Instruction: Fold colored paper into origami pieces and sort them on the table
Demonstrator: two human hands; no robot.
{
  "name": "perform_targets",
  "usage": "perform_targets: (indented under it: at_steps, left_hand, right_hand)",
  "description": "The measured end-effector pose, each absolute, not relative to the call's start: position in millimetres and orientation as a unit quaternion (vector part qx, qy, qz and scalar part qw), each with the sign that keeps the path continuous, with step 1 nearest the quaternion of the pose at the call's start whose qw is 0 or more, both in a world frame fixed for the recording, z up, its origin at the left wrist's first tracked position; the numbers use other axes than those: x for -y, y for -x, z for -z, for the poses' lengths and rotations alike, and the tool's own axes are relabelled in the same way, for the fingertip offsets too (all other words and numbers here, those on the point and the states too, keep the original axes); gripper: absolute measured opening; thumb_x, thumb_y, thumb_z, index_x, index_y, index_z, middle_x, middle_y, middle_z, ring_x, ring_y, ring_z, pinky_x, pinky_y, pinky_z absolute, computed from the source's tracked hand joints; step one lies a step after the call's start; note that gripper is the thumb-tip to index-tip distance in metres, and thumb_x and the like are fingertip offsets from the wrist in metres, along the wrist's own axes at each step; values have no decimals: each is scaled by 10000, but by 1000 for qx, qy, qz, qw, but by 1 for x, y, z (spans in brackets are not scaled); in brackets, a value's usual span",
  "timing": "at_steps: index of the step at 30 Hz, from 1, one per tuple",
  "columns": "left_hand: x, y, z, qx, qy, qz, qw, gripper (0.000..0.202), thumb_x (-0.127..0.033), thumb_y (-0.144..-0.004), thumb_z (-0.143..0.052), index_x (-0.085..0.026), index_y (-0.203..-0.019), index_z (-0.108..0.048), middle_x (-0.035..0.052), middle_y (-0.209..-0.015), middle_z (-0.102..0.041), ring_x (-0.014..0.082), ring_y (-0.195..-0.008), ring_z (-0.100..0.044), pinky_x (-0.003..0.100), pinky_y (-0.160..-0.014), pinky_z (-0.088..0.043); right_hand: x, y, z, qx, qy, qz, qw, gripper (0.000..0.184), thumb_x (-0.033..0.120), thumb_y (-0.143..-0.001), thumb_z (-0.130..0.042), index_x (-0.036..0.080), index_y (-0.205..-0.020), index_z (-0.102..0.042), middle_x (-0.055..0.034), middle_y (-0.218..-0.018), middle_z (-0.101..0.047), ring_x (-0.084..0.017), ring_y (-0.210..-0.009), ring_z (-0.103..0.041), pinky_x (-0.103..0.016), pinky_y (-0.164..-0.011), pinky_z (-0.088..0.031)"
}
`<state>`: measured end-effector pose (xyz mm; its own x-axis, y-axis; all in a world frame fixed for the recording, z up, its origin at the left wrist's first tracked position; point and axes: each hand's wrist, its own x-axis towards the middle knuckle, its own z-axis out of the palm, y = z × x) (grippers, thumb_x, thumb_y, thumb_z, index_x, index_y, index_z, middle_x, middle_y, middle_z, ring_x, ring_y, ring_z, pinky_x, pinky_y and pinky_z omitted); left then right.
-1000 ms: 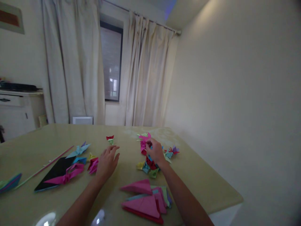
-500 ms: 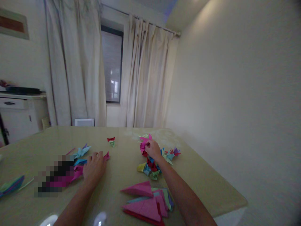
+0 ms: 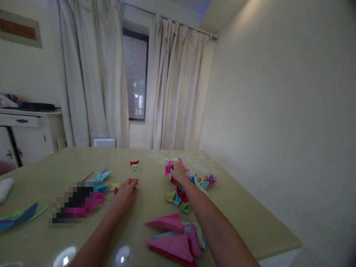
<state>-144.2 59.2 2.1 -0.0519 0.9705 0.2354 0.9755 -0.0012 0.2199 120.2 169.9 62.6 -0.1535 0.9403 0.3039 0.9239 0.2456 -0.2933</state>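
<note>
My right hand [image 3: 178, 172] pinches a pink origami piece [image 3: 168, 168] at the far edge of a cluster of folded paper. Under that wrist lie a red origami piece [image 3: 181, 193], a yellow one [image 3: 169, 197] and a green one [image 3: 184, 206]. My left hand [image 3: 125, 194] rests low on the table, its fingers closed over a small pink origami piece [image 3: 133, 180] that shows only partly at the fingertips. Just left of it are a pale yellow folded piece [image 3: 113, 186] and a light blue origami crane [image 3: 102, 176].
Pink folded paper triangles [image 3: 171, 246] lie stacked near the front. A red-and-green origami piece [image 3: 135, 165] sits farther back. A pixelated patch covers something dark and pink at left. Blue-green folded paper [image 3: 19, 217] and a white object [image 3: 5, 189] are at the far left.
My left hand has moved right, off the blue and pink papers and onto the small pink piece. My right hand stays at its pink piece. The view has shifted slightly.
</note>
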Motion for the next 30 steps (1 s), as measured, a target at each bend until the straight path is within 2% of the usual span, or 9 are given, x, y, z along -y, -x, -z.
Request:
perform_targets:
  at_steps: [6, 10, 18, 30]
  left_hand:
    - [-56, 143, -4, 702, 694, 161, 6, 423, -192, -1027, -386, -172, -1395, -594, 154, -1423, -617, 281, -1318, -591, 390, -1061, -472]
    - [-55, 142, -6, 702, 694, 162, -3, 409, -185, -1020, -396, -176, -1365, -615, 149, -1413, -622, 280, -1311, -591, 393, -1066, -469]
    - [-61, 145, -1, 699, 694, 173, -12, 416, -177, -1010, -413, -193, -1372, -616, 145, -1435, -616, 263, -1309, -592, 393, -1117, -432]
    - [-61, 145, 2, 693, 703, 158, -11, 389, -195, -1011, -397, -179, -1307, -651, 149, -1410, -635, 279, -1324, -585, 407, -1106, -446]
  right_hand:
    - [-162, -114, -50, 782, 603, -14, 154, 280, 183, -971, -527, 197, -1204, -682, -112, -1151, -768, -228, -1025, -708, -301, -840, -466]
    - [-158, -122, -54, 804, 586, -10, 104, 355, 198, -994, -493, 185, -1325, -621, -145, -1193, -762, -253, -1046, -722, -320, -830, -486]
    - [-152, -129, -65, 849, 528, -7, 36, 281, 225, -902, -618, 222, -1164, -721, -103, -1185, -785, -260, -1051, -738, -305, -813, -508]
    - [-148, -118, -58, 788, 612, -8, 66, 261, 212, -905, -615, 215, -1124, -757, -129, -1169, -788, -272, -1063, -746, -359, -904, -525]
